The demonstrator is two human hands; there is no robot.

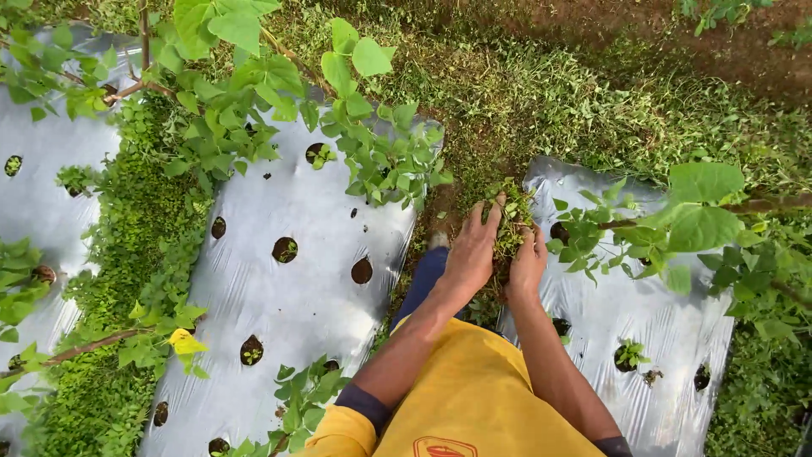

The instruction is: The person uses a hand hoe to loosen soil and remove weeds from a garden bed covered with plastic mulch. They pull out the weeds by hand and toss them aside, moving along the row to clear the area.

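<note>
A person in a yellow shirt (474, 406) bends over a garden furrow, both hands closed around a clump of weeds (510, 222) held between two beds covered in silver plastic sheet (279, 288). To the left of the clump, the sheet is punched with round planting holes (285, 250), and leafy branches (254, 110) hang over it; further left, a strip of low green growth (127, 254) separates it from another sheeted bed. The left hand (472, 250) presses against the clump's left side, fingers (491, 211) extended upward along it and curled in, grasping the stems. The clump's long axis runs away from the person, roughly in line with both forearms, its top rising just beyond the fingertips. The right hand (528, 262) cups the clump's right side lower down, fingers wrapped into the greenery; it sits slightly nearer the body. Both arms reach forward, nearly parallel, wrists close together. Right of the clump, a second sheeted bed (660, 355) lies under broad leaves (702, 203).
</note>
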